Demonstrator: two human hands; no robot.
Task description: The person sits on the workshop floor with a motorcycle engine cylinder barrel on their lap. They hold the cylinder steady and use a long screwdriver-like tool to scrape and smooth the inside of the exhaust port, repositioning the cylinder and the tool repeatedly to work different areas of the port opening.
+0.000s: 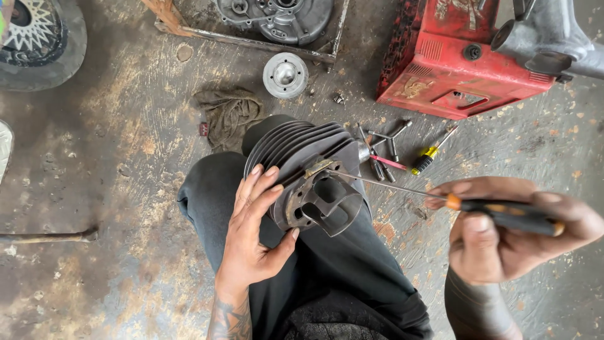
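A dark finned engine cylinder point(306, 169) rests on my knee, its open skirt end facing up. My left hand point(255, 233) cups its left side, fingers along the fins and flange. In my right hand point(503, 230) is a screwdriver point(503, 213) with a black and orange handle. Its thin shaft reaches left, and the tip touches a tan scrap of gasket point(319, 166) on the cylinder's flange.
On the stained concrete floor lie a dirty rag point(229, 114), a round metal cylinder head point(285, 75), loose tools with a yellow-handled screwdriver point(430, 153), a red casing point(453, 63), an engine case point(277, 19) in a frame and a wheel point(38, 38).
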